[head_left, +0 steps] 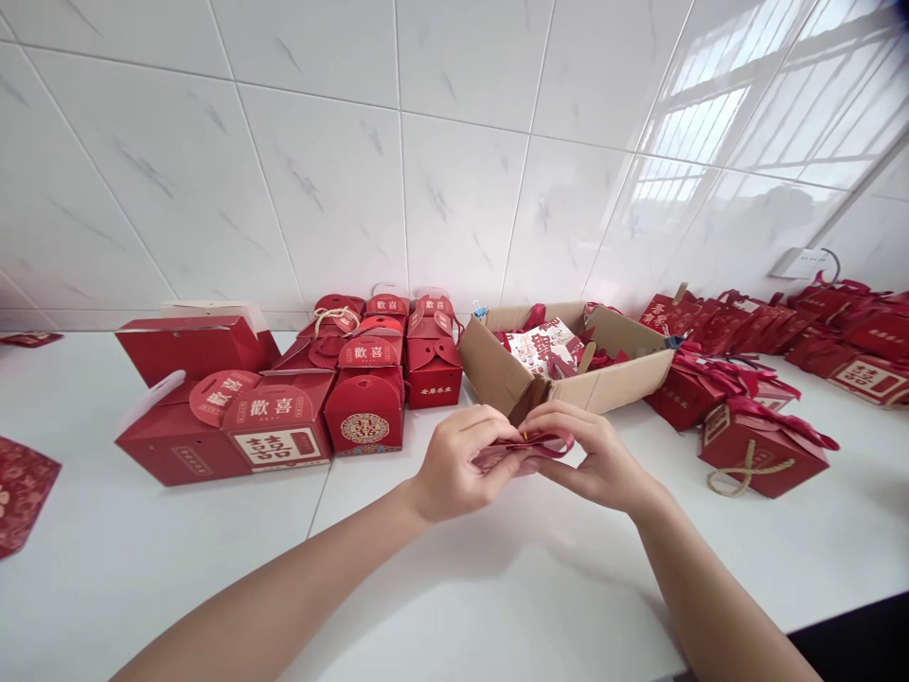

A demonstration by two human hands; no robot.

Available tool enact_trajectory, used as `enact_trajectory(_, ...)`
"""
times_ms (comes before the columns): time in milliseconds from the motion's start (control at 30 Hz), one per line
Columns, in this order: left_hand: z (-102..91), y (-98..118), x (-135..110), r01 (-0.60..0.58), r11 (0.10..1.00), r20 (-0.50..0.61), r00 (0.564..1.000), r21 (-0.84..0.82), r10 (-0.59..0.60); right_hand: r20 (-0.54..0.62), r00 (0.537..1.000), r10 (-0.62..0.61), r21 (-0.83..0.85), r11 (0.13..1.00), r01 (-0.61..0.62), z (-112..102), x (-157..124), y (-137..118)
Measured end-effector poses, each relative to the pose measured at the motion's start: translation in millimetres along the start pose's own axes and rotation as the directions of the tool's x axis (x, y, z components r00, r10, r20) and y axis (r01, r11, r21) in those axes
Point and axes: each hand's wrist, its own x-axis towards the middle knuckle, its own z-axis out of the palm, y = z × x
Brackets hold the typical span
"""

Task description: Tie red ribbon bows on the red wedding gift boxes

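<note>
My left hand (465, 464) is closed on a small folded red card, mostly hidden behind the fingers. My right hand (586, 455) pinches a red ribbon (561, 443) that loops out from the card's right side. Fingertips of both hands meet at a small yellowish spot where ribbon and card come together. Both hands are raised over the white table (483, 597), just in front of an open cardboard box (603, 386). Inside that box lie red ribbons and a red-and-white printed card (543, 349).
Red gift boxes (365, 417) with gold print stand grouped at left, against the tiled wall (461, 208). More red boxes with ribbons (767, 455) and rope handles crowd the right side. A red printed piece (25, 497) lies at the left edge. A socket strip (802, 262) is on the wall.
</note>
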Motion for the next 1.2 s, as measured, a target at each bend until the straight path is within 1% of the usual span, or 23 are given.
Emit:
enact_trajectory(67,0.0,0.6,0.3,-0.003,1.0,-0.004,1.0,-0.005,0.003,-0.048,0.999,0.0,-0.036,0.999,-0.002,0.8,-0.7,1.4)
enact_trajectory(133,0.0,1.1,0.6,-0.004,1.0,-0.003,1.0,-0.007,0.004,-0.065,0.998,-0.025,-0.06,0.998,0.021,1.0,-1.4,2.6)
enact_trajectory(233,0.0,1.2,0.5,0.003,1.0,-0.001,1.0,-0.002,-0.003,-0.061,0.996,-0.066,-0.079,0.995,0.061,1.0,-1.7,4.0)
enact_trajectory(467,-0.1,0.6,0.5,0.005,1.0,0.007,1.0,0.0,-0.005,-0.066,0.993,-0.095,-0.105,0.991,0.088,1.5,-1.9,6.3)
enact_trajectory(867,0.5,0.3,-0.2,-0.013,1.0,-0.008,1.0,-0.006,0.013,-0.062,0.995,-0.084,-0.059,0.995,0.08,4.8,-1.7,5.7)
enact_trajectory(933,0.4,0.5,0.5,0.004,1.0,-0.009,1.0,-0.003,-0.004,-0.071,0.994,-0.084,-0.052,0.995,0.08,6.4,-1.3,5.9)
enact_trajectory(1100,-1.3,3.1,2.7,0.095,0.995,-0.003,0.995,-0.01,-0.095,-0.099,0.992,-0.079,-0.023,0.997,0.077,10.7,0.2,8.0)
enact_trajectory(1200,-3.8,4.9,3.7,0.157,0.988,0.037,0.987,0.006,-0.157,-0.107,0.991,-0.077,-0.011,0.997,0.076,12.3,-0.3,9.8)
